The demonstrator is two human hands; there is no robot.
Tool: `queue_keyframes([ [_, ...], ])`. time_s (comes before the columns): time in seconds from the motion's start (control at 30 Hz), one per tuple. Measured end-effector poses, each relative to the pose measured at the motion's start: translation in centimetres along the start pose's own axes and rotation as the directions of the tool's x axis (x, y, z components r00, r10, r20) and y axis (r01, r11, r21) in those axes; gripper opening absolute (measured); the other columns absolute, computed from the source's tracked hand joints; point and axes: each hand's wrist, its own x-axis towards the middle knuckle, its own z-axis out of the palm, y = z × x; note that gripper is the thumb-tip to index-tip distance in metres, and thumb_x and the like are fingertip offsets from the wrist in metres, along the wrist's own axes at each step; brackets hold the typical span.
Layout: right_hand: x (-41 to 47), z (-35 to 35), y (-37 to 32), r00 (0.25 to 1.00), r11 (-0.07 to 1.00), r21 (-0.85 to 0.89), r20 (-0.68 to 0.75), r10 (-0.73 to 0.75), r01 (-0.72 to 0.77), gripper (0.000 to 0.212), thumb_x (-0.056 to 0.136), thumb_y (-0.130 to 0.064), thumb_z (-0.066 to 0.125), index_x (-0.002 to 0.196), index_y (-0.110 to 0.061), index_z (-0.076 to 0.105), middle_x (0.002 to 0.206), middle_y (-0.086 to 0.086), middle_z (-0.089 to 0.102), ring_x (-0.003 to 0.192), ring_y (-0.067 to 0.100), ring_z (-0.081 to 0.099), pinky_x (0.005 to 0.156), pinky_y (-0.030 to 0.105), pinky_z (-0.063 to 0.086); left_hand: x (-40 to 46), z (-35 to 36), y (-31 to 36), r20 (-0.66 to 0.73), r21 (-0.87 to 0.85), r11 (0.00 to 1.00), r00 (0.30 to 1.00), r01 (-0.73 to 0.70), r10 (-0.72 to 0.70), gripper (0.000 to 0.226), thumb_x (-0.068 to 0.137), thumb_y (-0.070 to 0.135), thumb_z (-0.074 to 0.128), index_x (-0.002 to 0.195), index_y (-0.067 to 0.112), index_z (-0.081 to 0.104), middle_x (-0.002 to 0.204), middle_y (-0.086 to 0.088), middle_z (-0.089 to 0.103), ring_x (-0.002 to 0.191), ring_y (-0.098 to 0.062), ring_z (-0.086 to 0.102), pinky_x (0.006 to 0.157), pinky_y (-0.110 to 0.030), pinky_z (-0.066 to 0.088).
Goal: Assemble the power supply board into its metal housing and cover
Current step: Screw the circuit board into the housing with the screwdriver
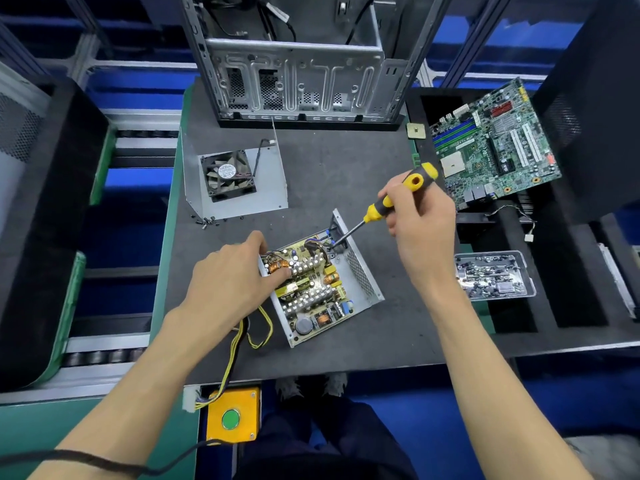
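Head: left hand (232, 276) fingers press board (310, 289) in housing (363, 275); right hand (417, 209) fingers grip screwdriver (391, 199).

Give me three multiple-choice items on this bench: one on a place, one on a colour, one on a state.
1. Where does the fan lie?
A. on the grey metal cover
B. in the tower case
C. in the screw tray

2. What colours is the screwdriver handle?
A. red and white
B. yellow and black
C. all blue

3. What is the left hand doing?
A. hanging idle
B. resting on the power supply board
C. holding the motherboard

Answers: 1 A, the fan sits on the cover behind the housing. 2 B, the right hand grips a yellow and black handle. 3 B, its fingers lie on the power supply board.
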Motion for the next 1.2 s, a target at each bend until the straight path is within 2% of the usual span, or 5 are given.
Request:
queue_keyframes([
  [0.17,-1.6,-0.3,0.7,0.969,0.927,-0.289,0.119,-0.216,0.242,0.023,0.097,-0.023,0.058,0.08,-0.008,0.058,0.066,0.01,0.063,0.063,0.037,0.062,0.062,0.048,0.051,0.1,0.4,0.2,0.02,-0.108,0.992,0.998,-0.061,0.064,0.048,0.088,0.061,0.061,0.122,0.029,0.051,0.115,-0.001,0.051,0.092,-0.02,0.051,0.069,-0.034,0.039],
  [0.27,-2.3,-0.3,1.4,0.945,0.871,-0.371,0.185,-0.27,0.322,0.028,0.097,-0.025,0.06,0.079,-0.004,0.058,0.063,0.011,0.057,0.058,0.025,0.052,0.057,0.037,0.044,0.0,0.9,0.1,0.024,-0.146,0.985,0.995,-0.09,0.095,0.042,0.091,0.056,0.06,0.124,0.03,0.052,0.117,0.001,0.053,0.108,-0.021,0.054,0.074,-0.035,0.04],
  [0.47,-2.9,-0.4,2.5,0.933,0.811,-0.467,0.246,-0.262,0.351,0.025,0.097,-0.017,0.064,0.077,-0.002,0.058,0.058,0.001,0.044,0.058,0.018,0.04,0.056,0.017,0.031,-0.1,1.2,-0.3,0.004,-0.163,0.981,0.994,-0.11,0.112,0.035,0.091,0.057,0.059,0.113,0.03,0.061,0.113,0.006,0.051,0.106,-0.016,0.053,0.071,-0.032,0.039],
  [0.7,-2.7,-0.5,3.5,0.932,0.775,-0.521,0.253,-0.258,0.356,0.023,0.099,-0.021,0.064,0.08,-0.009,0.06,0.057,-0.003,0.044,0.055,0.018,0.041,0.053,0.033,0.038,-0.1,1.3,-0.4,-0.011,-0.189,0.976,0.994,-0.111,0.111,0.032,0.091,0.056,0.06,0.108,0.029,0.064,0.115,0.007,0.052,0.108,-0.015,0.053,0.071,-0.033,0.041],
  [1.2,-2.4,-0.3,3.7,0.932,0.78,-0.524,0.296,-0.209,0.341,0.024,0.098,-0.025,0.063,0.08,-0.009,0.059,0.059,-0.004,0.045,0.056,0.017,0.042,0.056,0.037,0.041,-0.1,1.1,-0.3,-0.006,-0.199,0.975,0.995,-0.101,0.102,0.033,0.09,0.056,0.062,0.108,0.028,0.065,0.114,0.006,0.053,0.105,-0.015,0.053,0.072,-0.034,0.044],
])
